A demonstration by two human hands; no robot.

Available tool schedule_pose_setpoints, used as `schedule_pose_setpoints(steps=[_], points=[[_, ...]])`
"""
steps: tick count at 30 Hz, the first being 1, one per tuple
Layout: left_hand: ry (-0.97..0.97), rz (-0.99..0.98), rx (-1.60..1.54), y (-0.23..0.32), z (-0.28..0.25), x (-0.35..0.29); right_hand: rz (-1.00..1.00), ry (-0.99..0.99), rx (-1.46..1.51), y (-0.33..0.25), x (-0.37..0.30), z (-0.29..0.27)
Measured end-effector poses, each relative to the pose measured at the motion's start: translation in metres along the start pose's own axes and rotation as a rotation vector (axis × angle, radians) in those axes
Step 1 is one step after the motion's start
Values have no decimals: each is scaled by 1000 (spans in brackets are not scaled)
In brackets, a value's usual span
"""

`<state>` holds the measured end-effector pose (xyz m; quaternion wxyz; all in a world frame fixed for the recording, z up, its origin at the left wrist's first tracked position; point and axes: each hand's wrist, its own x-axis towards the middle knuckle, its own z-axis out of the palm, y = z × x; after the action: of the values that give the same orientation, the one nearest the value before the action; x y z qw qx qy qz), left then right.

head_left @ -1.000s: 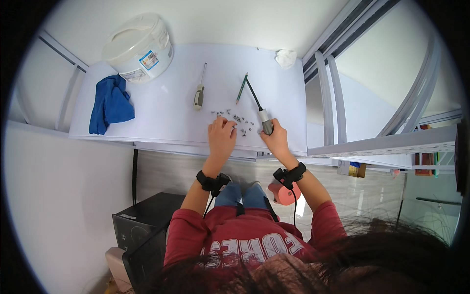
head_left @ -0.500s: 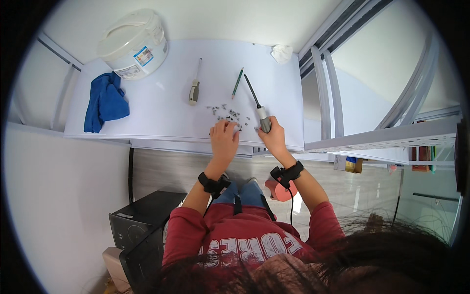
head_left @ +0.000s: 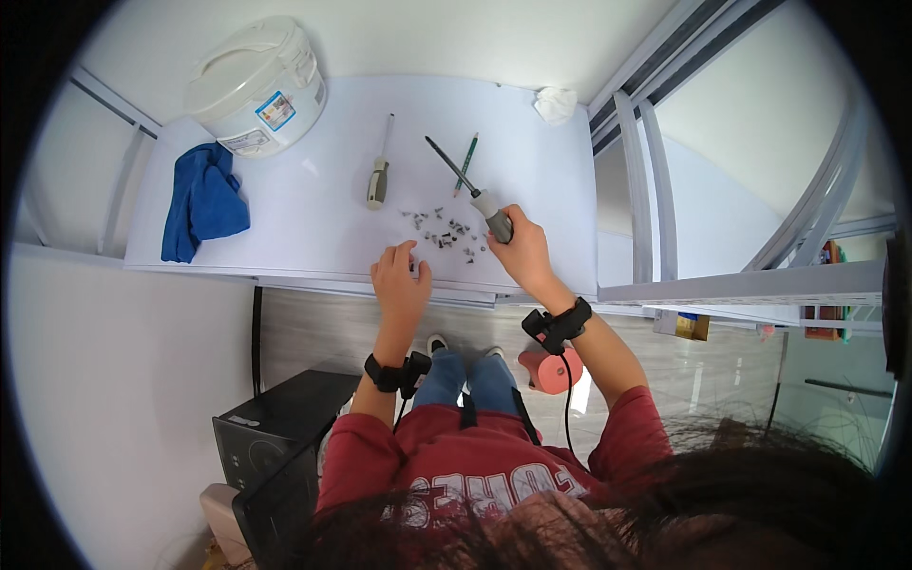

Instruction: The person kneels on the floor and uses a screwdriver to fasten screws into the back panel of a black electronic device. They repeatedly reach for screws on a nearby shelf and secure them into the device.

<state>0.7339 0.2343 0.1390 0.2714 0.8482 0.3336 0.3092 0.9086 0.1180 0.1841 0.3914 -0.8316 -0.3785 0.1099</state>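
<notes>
Blue cloth [head_left: 202,204] beside white lidded bucket [head_left: 255,103]; crumpled tissue [head_left: 556,105].

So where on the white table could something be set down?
Two bare patches: a wide one between the crumpled blue cloth and the flat-lying, clear-shafted screwdriver; another between the dark green pencil and the crumpled white tissue. Crowded: front middle, among small silvery screws, and just behind, where the held black-shafted screwdriver crosses the pencil.

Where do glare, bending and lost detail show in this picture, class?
Head view: pale glare streaks the floor at right; head view: fisheye distortion curves the pale posts at right and blackens the corners; head view: the small grey pieces are too tiny to read in detail, and whether the left hand pinches one cannot be told.
</notes>
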Motion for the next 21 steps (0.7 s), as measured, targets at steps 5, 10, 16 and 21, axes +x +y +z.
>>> schedule_pose_setpoints(steps=[5,10,16,21], points=[[-39,-41,-108,-3,-3,-1,-21,-50,-64,1,15,7],[-41,-5,-144,0,4,8,2,-126,-82,-5,27,17],[-82,31,-212,6,9,18,-14,-139,-205,-9,32,30],[-33,36,-185,3,5,16,13,-142,-230,-9,35,31]])
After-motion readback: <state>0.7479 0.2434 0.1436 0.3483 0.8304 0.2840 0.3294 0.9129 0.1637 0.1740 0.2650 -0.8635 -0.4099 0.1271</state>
